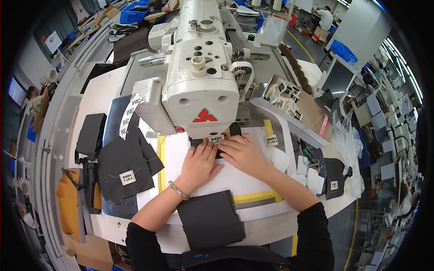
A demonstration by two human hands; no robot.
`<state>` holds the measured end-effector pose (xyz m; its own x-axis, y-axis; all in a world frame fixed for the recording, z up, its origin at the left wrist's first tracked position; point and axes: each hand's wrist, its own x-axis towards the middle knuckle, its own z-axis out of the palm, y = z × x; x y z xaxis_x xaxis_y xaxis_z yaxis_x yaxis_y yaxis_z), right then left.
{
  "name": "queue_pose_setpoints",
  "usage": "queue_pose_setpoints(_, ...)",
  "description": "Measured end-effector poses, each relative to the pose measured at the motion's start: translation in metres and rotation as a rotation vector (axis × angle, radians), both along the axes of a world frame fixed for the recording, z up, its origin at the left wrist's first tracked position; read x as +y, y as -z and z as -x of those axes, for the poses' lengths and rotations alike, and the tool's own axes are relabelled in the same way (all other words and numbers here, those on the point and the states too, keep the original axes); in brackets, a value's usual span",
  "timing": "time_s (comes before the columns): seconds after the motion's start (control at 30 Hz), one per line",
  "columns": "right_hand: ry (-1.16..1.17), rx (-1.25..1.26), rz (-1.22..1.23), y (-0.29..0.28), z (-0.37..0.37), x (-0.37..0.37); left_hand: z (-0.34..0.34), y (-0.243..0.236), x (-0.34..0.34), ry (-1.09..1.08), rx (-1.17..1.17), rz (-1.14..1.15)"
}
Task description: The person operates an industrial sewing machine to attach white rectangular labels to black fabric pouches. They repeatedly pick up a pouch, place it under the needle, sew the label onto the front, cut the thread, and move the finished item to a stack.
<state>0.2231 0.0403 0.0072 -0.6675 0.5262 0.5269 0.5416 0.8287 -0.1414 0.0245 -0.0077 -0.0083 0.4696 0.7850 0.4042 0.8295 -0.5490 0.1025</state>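
Note:
My left hand lies palm down just below the white sewing machine head, fingers stretched over a dark piece with a small printed white label. My right hand rests palm down beside it, fingertips at the label's right, fingers extended. The dark piece sits on a white template with yellow tape, partly hidden by my fingers. A stack of dark grey pieces lies at the front edge, below my hands.
Dark pieces with labels lie left and right. Mustard fabric hangs at left. A tray of labels, scissors and crumpled plastic sit right. Other people work at the far back and left.

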Motion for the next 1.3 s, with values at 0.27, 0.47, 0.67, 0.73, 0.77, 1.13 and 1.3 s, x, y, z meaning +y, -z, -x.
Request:
queue_pose_setpoints(0.27, 0.069, -0.11, 0.019, 0.006, -0.004, -0.01, -0.001, -0.001, -0.001, -0.001, -0.032, 0.018)
queue_pose_setpoints(0.47, 0.015, -0.144, 0.084, 0.008, 0.004, 0.001, 0.016, -0.001, 0.002, 0.051, -0.074, 0.05)
queue_pose_setpoints(0.67, -0.085, -0.107, 0.178, 0.025, 0.002, 0.012, 0.026, -0.003, 0.009, -0.043, -0.076, 0.147)
queue_pose_setpoints(0.73, -0.096, -0.119, 0.21, 0.024, 0.001, 0.013, 0.027, -0.004, 0.01, -0.075, -0.027, 0.173)
queue_pose_setpoints(0.77, -0.1, -0.12, 0.212, 0.023, 0.0, 0.013, 0.027, -0.006, 0.01, -0.094, 0.0, 0.194)
queue_pose_setpoints(1.13, -0.107, -0.092, 0.236, 0.02, -0.008, 0.015, 0.019, -0.003, 0.015, -0.122, 0.098, 0.053)
queue_pose_setpoints(1.3, -0.111, -0.082, 0.259, 0.021, -0.009, 0.017, 0.018, -0.004, 0.014, -0.135, 0.103, 0.028)
